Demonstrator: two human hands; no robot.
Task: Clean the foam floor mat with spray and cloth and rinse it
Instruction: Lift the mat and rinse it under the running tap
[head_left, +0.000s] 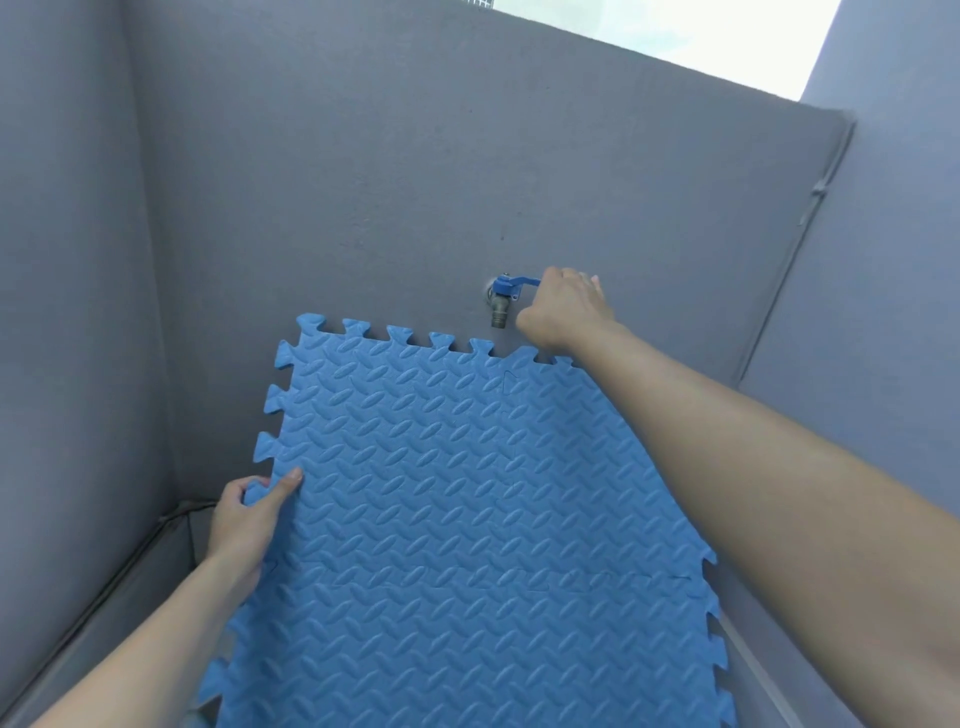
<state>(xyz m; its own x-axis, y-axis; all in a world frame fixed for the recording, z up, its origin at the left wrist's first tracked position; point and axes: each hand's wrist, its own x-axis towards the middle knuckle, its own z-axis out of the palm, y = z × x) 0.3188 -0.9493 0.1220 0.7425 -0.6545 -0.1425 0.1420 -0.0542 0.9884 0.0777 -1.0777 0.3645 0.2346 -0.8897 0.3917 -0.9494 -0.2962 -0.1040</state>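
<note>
A blue foam floor mat (467, 493) with a raised pattern and jigsaw edges fills the lower middle of the head view, tilted up toward the grey wall. My left hand (249, 519) grips its left edge, thumb on top. A metal tap (500, 306) with a blue lever handle (511, 284) sticks out of the wall just above the mat's top edge. My right hand (563, 309) reaches over the mat and holds the end of that lever. No water shows at the spout. No spray bottle or cloth is in view.
Grey walls (311, 182) close in on the left, front and right, forming a narrow corner. A strip of grey floor (171, 551) shows at the lower left. A thin pipe or cable (810, 208) runs down the right corner. Sky shows above the wall.
</note>
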